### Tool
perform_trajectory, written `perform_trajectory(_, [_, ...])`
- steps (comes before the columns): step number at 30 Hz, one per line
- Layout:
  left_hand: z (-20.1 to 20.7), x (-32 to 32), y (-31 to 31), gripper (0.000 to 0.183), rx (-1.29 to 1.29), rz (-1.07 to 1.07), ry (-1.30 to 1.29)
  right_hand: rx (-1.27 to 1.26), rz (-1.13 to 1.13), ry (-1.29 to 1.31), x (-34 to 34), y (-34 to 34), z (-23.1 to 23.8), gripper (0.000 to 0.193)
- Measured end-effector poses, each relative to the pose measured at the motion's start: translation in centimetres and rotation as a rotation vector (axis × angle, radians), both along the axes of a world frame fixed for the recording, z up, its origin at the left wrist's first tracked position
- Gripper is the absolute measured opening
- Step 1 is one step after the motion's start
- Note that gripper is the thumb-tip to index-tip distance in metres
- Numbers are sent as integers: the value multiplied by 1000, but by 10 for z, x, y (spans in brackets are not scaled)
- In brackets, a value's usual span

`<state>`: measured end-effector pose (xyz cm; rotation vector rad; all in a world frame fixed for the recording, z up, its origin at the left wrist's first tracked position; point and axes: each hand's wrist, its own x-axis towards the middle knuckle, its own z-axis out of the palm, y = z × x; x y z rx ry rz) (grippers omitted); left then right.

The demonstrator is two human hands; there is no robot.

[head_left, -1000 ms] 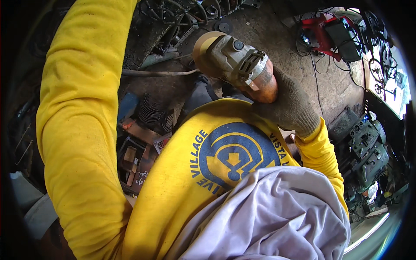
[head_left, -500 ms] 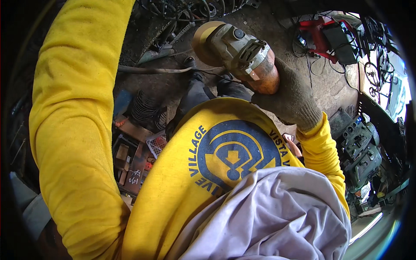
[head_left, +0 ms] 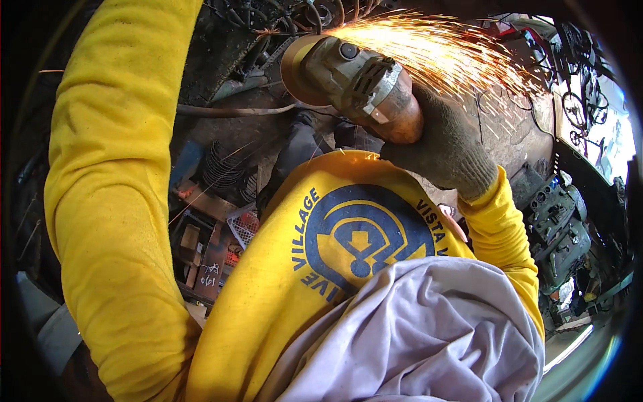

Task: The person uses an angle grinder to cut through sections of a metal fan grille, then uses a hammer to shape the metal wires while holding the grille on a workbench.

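My right hand (head_left: 445, 144), in a dark knitted glove, is closed around the body of an angle grinder (head_left: 355, 80). The grinder points away and to the left, with a round tan disc or guard (head_left: 293, 70) at its head. Bright orange sparks (head_left: 429, 50) stream from beyond the head toward the right. What the disc touches is hidden behind the tool. My left arm in a yellow sleeve (head_left: 114, 167) reaches up past the top edge, so my left hand is out of view.
Hoses and metal parts (head_left: 258, 40) crowd the floor ahead. A long pipe or hose (head_left: 234, 110) lies left of my feet. Lower left are a dark wire coil (head_left: 221, 171), a white mesh basket (head_left: 242, 224) and wooden pieces. A greasy machine (head_left: 559, 231) stands at right.
Sparks have appeared, spraying rightward from the grinder's head. My right hand and the grinder have shifted slightly left. The left arm is nearly unchanged.
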<state>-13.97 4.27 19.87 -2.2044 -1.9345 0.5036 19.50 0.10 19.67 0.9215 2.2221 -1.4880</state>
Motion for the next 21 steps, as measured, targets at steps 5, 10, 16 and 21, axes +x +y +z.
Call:
perform_trajectory(5, [6, 1, -1, 34, -21, 22, -11, 74, 14, 102, 3, 1, 2, 55])
perform_trajectory(10, [10, 5, 3, 34, -45, 32, -24, 95, 2, 92, 8, 4, 1, 56])
perform_trajectory(16, [16, 12, 7, 34, -85, 41, -27, 69, 10, 71, 4, 4, 4, 57])
perform_trajectory(21, [21, 16, 8, 34, -114, 59, -33, 9, -12, 136, -2, 4, 9, 57])
